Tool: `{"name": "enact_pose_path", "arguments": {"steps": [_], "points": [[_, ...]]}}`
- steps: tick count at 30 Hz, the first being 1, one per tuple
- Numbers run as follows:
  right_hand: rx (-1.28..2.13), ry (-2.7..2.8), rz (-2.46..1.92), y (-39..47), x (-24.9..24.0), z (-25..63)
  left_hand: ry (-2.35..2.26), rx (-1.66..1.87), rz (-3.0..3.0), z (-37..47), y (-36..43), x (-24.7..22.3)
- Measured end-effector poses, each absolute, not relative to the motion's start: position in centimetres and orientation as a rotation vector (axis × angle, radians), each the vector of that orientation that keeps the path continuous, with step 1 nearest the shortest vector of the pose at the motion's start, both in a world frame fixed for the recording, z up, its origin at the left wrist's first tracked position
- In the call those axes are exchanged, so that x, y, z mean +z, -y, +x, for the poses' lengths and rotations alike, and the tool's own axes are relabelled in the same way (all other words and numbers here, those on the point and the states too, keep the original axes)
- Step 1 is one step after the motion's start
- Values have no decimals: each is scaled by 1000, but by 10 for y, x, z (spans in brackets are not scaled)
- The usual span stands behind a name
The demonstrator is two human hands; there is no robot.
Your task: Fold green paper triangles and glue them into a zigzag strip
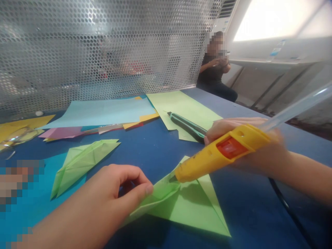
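A folded green paper (pixel 192 204) lies at the lower middle, with one flap raised. My left hand (pixel 124 193) pinches the left edge of that flap between thumb and fingers. On the right, my right hand (pixel 249 155) is wrapped round a yellow glue gun (pixel 207 159) with a clear glue stick at its back. The gun's nozzle points left and down at the fold of the paper; whether it touches is hard to tell. Another folded green paper piece (pixel 83 162) rests to the left, beyond my left hand.
Light blue sheet (pixel 98 112), pale green sheet (pixel 192 107) and a dark green pen-like tool (pixel 185 124) lie behind. Perforated metal panel (pixel 103 45) stands at the back. A black cable (pixel 287 207) runs at right. A person (pixel 214 69) sits beyond the table.
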State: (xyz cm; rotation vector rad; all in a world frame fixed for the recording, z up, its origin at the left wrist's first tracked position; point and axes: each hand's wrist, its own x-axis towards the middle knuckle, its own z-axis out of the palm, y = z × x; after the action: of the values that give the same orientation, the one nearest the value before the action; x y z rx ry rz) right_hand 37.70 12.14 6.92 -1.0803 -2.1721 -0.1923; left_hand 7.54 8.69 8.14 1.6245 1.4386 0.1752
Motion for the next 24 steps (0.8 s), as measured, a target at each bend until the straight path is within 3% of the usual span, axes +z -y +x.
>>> {"name": "enact_pose_path", "arguments": {"steps": [13, 24], "points": [[-252, 2240, -808, -125, 64, 377, -1454, 132, 1602, 80, -89, 86], [-493, 2196, -691, -134, 66, 377, -1476, 211, 1730, 82, -86, 88]]}}
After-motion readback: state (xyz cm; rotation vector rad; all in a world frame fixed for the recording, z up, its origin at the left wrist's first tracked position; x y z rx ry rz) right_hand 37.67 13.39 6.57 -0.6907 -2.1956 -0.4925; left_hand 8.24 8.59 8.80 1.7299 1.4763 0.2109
